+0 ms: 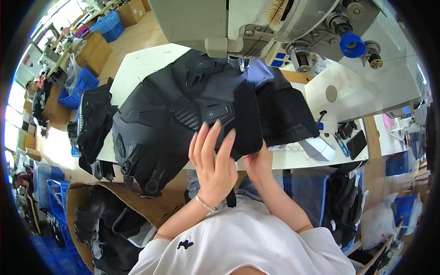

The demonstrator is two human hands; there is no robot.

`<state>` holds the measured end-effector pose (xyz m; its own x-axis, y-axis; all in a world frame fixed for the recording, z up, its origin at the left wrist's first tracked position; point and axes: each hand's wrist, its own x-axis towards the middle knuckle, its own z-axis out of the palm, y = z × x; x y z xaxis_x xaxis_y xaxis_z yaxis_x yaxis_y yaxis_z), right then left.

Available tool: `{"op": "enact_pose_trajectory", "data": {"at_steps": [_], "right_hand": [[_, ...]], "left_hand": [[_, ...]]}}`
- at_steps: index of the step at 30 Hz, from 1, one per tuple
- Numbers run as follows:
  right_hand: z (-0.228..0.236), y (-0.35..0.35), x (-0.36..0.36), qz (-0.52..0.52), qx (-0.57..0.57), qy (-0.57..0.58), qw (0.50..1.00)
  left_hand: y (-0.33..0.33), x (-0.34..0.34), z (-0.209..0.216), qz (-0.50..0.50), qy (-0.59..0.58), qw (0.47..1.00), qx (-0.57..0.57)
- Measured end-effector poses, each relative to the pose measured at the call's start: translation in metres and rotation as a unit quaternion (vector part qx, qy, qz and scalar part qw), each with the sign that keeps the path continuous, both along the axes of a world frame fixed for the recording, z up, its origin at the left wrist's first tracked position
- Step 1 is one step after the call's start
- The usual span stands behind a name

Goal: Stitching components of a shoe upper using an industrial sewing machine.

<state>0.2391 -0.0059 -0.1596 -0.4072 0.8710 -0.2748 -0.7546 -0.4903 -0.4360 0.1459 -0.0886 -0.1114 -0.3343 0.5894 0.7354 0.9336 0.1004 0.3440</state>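
A large black moulded fabric panel (156, 103) with raised ribs and patches lies across the white sewing table. Its upper edge reaches the presser foot (244, 64) of a sewing machine (197, 20). My left hand (211, 158) is over the panel's near edge, fingers stretched out and apart, fingertips at the ribbed part. Close by on the right, my right hand (260, 164) grips the panel's near right edge; some of its fingers are hidden under the cloth. More black fabric (286, 114) with a bluish-grey shiny piece (259, 73) lies right of the needle.
Stacked black pieces (95, 121) hang at the table's left end. A cardboard box (75, 220) of black parts stands lower left. Right of the work lie a phone (356, 145) and blue-handled snips (341, 145). A blue-edged bin (311, 201) holds dark pieces below.
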Motion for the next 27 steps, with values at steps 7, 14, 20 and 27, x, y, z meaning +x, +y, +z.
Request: {"op": "enact_pose_trajectory", "data": {"at_steps": [7, 14, 20, 27], "right_hand": [[0.007, 0.001, 0.000, 0.023, 0.000, -0.057, 0.998], [0.017, -0.006, 0.004, 0.034, -0.031, -0.031, 0.998], [0.018, -0.006, 0.006, 0.069, -0.022, -0.030, 0.997], [0.014, -0.003, 0.011, 0.088, 0.022, 0.005, 0.996]], "left_hand": [[0.042, -0.026, 0.050, -0.030, -0.009, 0.994, 0.100], [0.028, -0.049, 0.078, -0.047, 0.144, 0.988, 0.002], [0.028, -0.044, 0.075, -0.044, 0.186, 0.981, -0.025], [0.026, -0.044, 0.068, -0.034, 0.184, 0.982, -0.024]]}}
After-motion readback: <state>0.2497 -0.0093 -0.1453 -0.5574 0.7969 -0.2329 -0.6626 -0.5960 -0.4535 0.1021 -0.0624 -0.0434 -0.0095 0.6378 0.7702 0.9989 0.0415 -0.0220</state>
